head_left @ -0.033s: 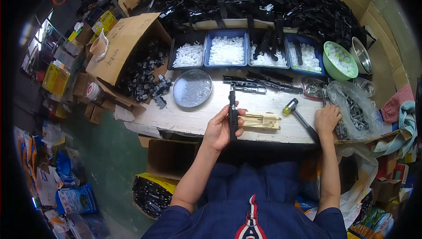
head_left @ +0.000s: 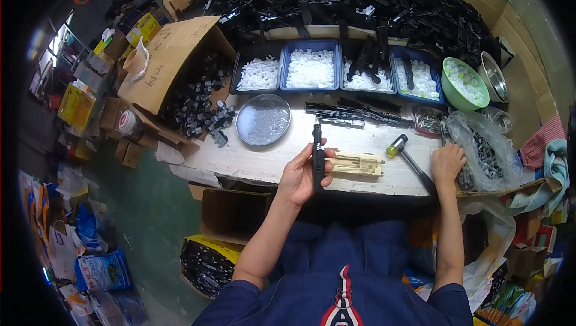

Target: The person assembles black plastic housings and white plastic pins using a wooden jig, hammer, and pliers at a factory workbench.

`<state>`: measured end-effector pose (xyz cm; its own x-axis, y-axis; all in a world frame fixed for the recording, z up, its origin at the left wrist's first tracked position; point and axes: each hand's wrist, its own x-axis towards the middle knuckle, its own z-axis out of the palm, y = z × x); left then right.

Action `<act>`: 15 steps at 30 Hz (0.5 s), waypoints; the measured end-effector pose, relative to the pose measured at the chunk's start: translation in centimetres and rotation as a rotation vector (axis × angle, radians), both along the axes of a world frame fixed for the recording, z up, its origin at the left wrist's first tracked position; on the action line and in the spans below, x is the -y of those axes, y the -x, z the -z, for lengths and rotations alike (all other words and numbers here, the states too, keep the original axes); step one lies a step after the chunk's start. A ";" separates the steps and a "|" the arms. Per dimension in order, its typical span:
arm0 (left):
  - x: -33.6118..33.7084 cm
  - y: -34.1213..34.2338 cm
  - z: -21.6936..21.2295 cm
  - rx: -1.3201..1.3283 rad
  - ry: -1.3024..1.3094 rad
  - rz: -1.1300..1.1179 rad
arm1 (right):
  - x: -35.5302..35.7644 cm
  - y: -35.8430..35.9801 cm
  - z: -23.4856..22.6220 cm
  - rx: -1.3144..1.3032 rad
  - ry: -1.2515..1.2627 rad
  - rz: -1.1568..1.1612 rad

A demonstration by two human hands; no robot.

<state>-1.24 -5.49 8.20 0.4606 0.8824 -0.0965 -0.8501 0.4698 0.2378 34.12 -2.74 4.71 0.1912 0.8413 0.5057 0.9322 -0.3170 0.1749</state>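
Note:
My left hand [head_left: 297, 180] is closed round a slim black plastic part [head_left: 318, 161], held upright over the bench's front edge. Just right of it lies a pale wooden fixture [head_left: 358, 164] with a long groove. My right hand [head_left: 447, 164] is at the left side of a clear plastic bag [head_left: 507, 161] filled with small dark grey parts [head_left: 485, 157]. Its fingers are bent down, and what they grip, if anything, is hidden. A hammer [head_left: 411, 162] with a yellow-and-black head lies beside that hand, its dark handle pointing toward me.
Blue trays [head_left: 310, 89] of small white parts line the back, before a heap of black parts [head_left: 276, 11]. A green bowl [head_left: 465, 105] stands right of them. A round dish [head_left: 263, 121] and an open carton [head_left: 174, 56] are at left. Black assemblies [head_left: 336, 115] lie mid-bench.

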 end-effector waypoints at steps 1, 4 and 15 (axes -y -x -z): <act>0.0 0.1 -0.1 -0.003 0.025 0.004 | 0.3 -0.1 0.0 0.004 -0.001 -0.004; 0.4 0.3 0.4 0.014 0.004 -0.001 | 1.6 0.6 -2.3 -0.162 -0.116 -0.184; 2.7 -0.8 -1.3 -0.487 -0.188 -0.072 | 6.9 13.1 -6.9 -1.012 0.388 -0.970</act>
<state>-0.47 -8.18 9.46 0.3392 0.9329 -0.1213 -0.6488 0.3254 0.6879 21.04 -9.60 11.57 -0.3906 0.8945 0.2176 0.5224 0.4100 -0.7477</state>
